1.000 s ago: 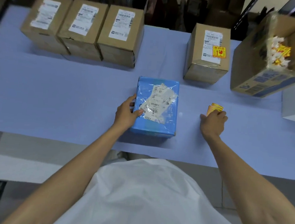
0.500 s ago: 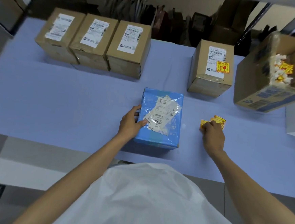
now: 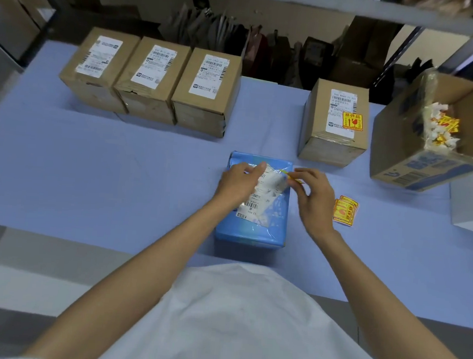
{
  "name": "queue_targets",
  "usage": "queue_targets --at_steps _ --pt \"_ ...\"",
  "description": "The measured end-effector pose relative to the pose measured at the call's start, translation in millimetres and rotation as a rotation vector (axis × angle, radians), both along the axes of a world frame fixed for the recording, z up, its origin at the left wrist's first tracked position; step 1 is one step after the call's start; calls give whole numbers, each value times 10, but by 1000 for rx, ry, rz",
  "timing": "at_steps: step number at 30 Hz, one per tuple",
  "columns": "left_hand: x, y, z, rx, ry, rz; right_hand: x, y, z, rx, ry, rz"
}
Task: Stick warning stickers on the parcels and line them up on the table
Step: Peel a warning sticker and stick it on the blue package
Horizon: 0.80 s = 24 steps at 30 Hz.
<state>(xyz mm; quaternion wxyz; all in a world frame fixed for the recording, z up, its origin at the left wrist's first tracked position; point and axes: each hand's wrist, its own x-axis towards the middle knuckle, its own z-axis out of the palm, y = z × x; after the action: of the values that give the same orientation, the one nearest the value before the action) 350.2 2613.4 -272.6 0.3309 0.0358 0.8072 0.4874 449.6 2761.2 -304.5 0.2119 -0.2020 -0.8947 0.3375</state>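
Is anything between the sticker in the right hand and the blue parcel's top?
Nothing visible does. The right hand pinches the sticker just over the blue parcel; the left hand rests on its label.

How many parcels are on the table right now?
5. Three unstickered brown cartons in a row at back left: first carton, second carton, third carton. A stickered brown carton at back right. The blue parcel in front. None looks hidden.

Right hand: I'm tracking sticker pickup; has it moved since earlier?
Yes. The right hand went left from the sticker stack to the blue parcel, pinching a sticker.
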Motion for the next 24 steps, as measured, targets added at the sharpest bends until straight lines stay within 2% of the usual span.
queue_targets --at_steps 1,2,4,6,8,10,12,15,21,24 --pt "-27 67 31 63 -187 28 -41 -79 32 47 19 76" --pt "-49 108 40 118 -290 43 -71 -151 39 78 23 146" --pt "-77 127 -29 186 -295 86 -109 -267 24 45 -3 209" --pt "-67 96 -78 276 -303 168 -135 -360 51 -145 -25 157" --pt "-44 79 -109 339 -316 255 -160 -440 88 -410 -11 17" --pt "-23 70 -137 355 -291 304 -213 -499 132 -665 -11 -165" --pt "-11 59 -195 329 -233 306 -268 -504 133 -791 -25 -248" --pt "-3 13 -235 265 -99 268 -310 -490 138 -829 -35 -284" --pt "-7 -40 -214 305 -52 271 -294 -495 137 -836 -40 -275" --pt "-7 -51 -215 307 -92 267 -277 -478 150 -830 -17 -291"
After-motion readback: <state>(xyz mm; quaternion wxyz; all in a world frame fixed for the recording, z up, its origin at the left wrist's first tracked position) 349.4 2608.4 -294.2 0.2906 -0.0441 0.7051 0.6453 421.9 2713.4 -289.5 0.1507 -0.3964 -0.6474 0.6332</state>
